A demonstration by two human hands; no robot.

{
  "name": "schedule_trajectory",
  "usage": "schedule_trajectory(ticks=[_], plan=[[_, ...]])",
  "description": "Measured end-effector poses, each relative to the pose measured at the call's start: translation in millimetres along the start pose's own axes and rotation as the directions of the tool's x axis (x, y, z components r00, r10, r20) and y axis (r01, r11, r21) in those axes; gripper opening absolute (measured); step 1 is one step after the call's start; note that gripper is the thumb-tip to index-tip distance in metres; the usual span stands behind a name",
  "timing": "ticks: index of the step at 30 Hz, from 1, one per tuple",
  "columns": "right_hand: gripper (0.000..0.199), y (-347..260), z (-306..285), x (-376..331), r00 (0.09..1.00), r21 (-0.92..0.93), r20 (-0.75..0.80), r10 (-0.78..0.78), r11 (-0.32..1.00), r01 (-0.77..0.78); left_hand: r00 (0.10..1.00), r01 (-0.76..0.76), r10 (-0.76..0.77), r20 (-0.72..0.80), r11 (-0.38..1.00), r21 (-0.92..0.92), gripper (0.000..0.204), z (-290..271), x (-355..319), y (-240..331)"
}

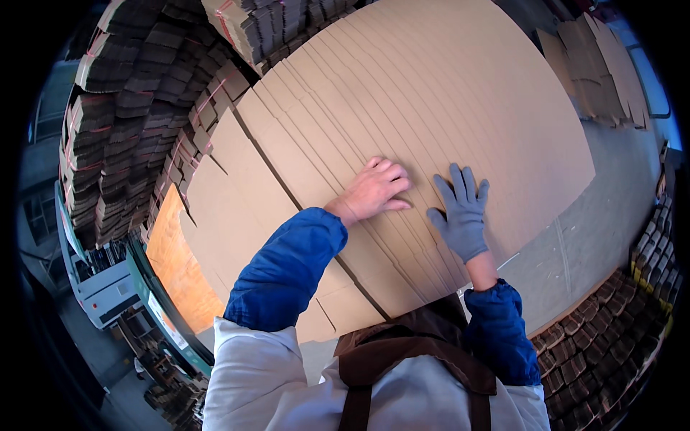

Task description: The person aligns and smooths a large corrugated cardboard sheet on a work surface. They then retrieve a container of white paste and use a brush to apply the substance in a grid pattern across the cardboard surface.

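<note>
A fanned row of flat brown cardboard sheets point(431, 93) lies overlapped across the work surface in front of me. My left hand point(375, 188) is bare and rests palm down on the sheets, fingers slightly curled at a sheet edge. My right hand point(461, 212) wears a grey glove and lies flat on the cardboard just to the right, fingers spread. Neither hand grips anything. Blue sleeve covers are on both forearms.
Tall bundles of strapped folded cardboard point(129, 122) stand at the left and top. More stacked bundles point(611, 337) sit at the lower right. Loose flat sheets point(604, 65) lie on the grey floor point(596, 215) at the upper right. A machine frame point(115, 287) is at the lower left.
</note>
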State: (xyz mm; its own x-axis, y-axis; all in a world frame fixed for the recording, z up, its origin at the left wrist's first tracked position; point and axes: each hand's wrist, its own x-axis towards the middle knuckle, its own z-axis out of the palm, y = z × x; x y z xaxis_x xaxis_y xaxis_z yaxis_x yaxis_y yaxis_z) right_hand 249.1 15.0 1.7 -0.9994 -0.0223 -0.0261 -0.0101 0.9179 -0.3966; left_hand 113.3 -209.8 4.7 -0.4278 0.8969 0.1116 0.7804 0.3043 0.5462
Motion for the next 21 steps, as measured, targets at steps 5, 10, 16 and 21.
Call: schedule_trajectory(ticks=[5,10,16,21], plan=[[0.068,-1.4,-2.2,-0.1,1.0,0.003,-0.006,0.002,1.0,-0.002,1.0,-0.014,0.014,-0.013,1.0,0.01,0.036,-0.2,-2.9,0.0],[0.068,-1.8,-1.7,0.0,1.0,0.009,-0.012,0.002,1.0,-0.001,1.0,-0.003,0.003,-0.009,0.999,0.036,0.038,-0.6,-7.2,0.1],[0.067,0.0,-1.0,1.2,1.0,-0.001,-0.013,0.016,1.0,-0.016,1.0,0.003,-0.003,0.005,0.999,0.04,0.041,4.8,-4.3,-3.1],[0.066,1.3,3.0,0.1,0.998,-0.001,-0.056,-0.001,1.0,0.001,1.0,-0.005,0.006,-0.021,0.999,0.053,0.041,5.0,-3.6,-5.7]])
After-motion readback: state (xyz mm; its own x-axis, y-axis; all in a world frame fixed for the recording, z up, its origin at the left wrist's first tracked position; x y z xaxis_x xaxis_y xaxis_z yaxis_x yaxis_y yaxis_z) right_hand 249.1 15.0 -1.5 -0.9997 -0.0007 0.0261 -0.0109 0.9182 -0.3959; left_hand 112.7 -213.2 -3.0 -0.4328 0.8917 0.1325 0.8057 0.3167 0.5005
